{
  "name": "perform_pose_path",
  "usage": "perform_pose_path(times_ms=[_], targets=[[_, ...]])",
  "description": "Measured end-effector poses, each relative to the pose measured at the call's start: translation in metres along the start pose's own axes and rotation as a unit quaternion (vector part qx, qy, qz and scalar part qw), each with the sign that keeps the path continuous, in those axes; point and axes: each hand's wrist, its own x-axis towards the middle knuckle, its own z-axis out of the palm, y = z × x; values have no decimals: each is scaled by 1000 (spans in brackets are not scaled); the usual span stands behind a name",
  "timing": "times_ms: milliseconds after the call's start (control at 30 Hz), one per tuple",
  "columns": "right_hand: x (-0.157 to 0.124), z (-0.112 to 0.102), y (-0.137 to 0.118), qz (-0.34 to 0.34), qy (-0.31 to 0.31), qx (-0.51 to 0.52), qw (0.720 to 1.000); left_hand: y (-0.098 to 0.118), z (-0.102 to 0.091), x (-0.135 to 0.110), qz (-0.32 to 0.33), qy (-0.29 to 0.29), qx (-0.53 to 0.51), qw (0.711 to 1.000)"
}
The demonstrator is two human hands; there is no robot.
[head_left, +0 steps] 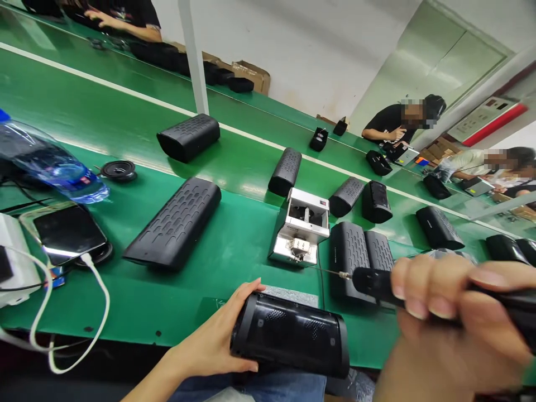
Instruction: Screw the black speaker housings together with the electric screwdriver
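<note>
A: Left hand (218,340)?
B: Curled around the left end of a black speaker body (290,334), near edge of the green table (176,301), over the person's lap. Fingers wrap the end, thumb underneath. Speaker lies on its side, glossy, two mesh patches showing.

A: Right hand (452,324)?
B: Closed in a fist on a black electric screwdriver (439,296), near right, blurred. The bit points left; its tip hangs in the air just in front of the small metal screw feeder (299,229). Whether it touches anything, cannot tell.

A: Screwdriver and speaker touching?
B: No, apart. The driver is above and right of the speaker.

A: What's around?
B: A long black grille cover (173,223) lies diagonally, left of centre. Two more grille shells (360,251) stand just right of the feeder, behind the bit. More black shells (189,137) lie scattered across the farther green belt. Far left: a water bottle (50,162) on its side, a loose speaker driver (118,170) right of it, a phone (69,231) with a white cable (94,301) plugged in.

A: Others?
B: Yes. A co-worker's hand (103,19) far top left, and two more people seated at the far right, at the same line. Cardboard boxes (251,75) stand against the far wall.
</note>
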Motion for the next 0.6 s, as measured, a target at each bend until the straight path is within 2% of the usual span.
perform_pose_path(times_ms=[100,167,400,500,600], targets=[[10,46,18,-22,-2,38,999,-2,2,0,1,6,7,1000],[11,62,27,-17,23,7,1000,-3,3,-1,0,8,14,1000],[9,79,43,10,77,-77,994,-3,5,3,10,0,-2,1000],[8,85,49,-5,98,-127,987,-3,6,4,16,3,-7,1000],[10,89,53,17,117,-136,984,-2,6,5,27,8,-9,1000]])
